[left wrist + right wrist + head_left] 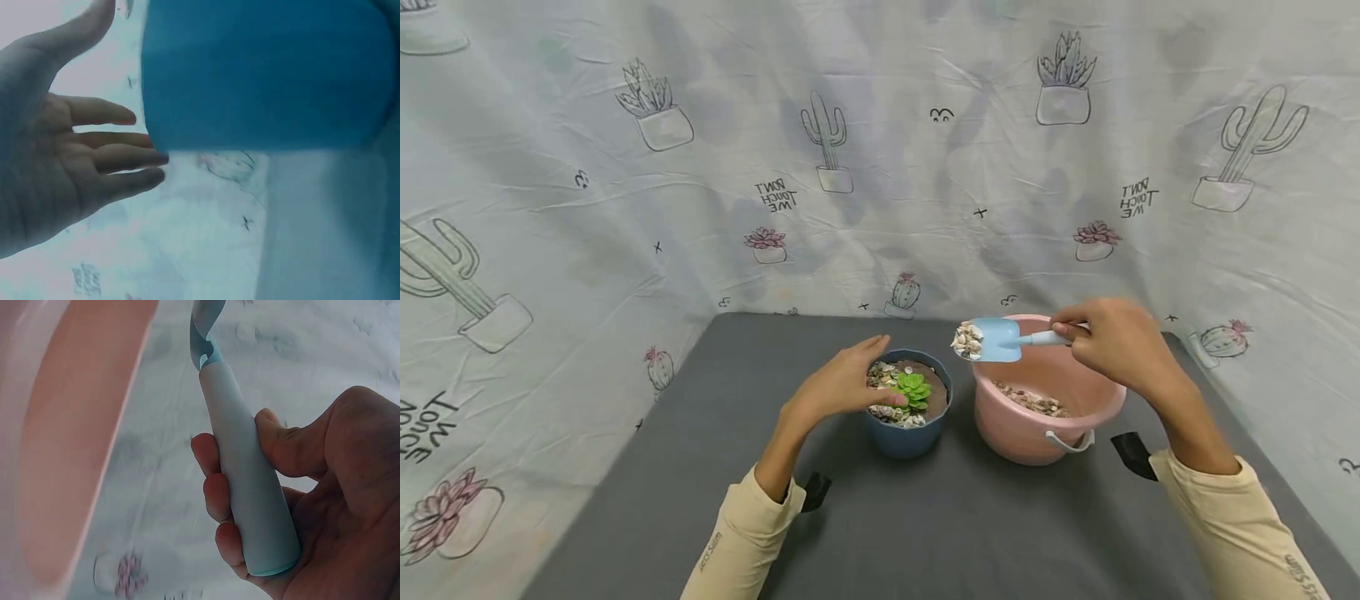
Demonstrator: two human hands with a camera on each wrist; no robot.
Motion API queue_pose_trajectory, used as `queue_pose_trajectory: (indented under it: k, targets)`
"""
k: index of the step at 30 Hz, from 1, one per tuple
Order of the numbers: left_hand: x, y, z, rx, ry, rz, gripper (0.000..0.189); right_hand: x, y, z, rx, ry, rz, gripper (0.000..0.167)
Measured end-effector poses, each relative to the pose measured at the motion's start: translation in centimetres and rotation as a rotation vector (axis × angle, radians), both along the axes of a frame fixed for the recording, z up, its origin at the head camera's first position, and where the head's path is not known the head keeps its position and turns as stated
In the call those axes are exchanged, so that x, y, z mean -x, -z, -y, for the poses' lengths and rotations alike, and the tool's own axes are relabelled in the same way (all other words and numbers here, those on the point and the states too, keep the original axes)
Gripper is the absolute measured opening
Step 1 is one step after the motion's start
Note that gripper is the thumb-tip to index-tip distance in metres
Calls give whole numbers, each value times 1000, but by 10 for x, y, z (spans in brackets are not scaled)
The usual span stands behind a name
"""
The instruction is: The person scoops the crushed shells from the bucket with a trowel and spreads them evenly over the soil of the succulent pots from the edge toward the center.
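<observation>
My right hand grips the white handle of a small light-blue trowel, its blade loaded with shells at the tip. The blade hangs above the left rim of a pink bucket, which has more shells at its bottom. At the left side of a blue flowerpot is my left hand, fingers extended and holding nothing. A green succulent grows in the pot. Shells cover the soil's left and front parts, while brown soil shows at the right.
Both containers stand on a dark grey tabletop. The bucket's white handle hangs down at its front. A pale cloth printed with cacti hangs behind the table and along both sides.
</observation>
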State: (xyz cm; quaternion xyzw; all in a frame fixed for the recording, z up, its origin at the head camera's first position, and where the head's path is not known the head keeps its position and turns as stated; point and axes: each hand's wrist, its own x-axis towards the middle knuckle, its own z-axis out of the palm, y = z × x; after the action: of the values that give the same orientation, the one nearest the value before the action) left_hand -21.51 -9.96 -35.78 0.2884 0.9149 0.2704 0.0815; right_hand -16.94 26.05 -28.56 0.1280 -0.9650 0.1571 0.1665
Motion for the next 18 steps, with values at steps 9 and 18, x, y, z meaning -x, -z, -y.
queue_pose_trajectory:
  k: [9,18]
  targets:
    - [-2,19,15,-21,0,127,123,22,6,53,-62,-95,33,20]
    - [-3,17,17,1,-33,135,124,38,9,93,-208,-110,-33,17]
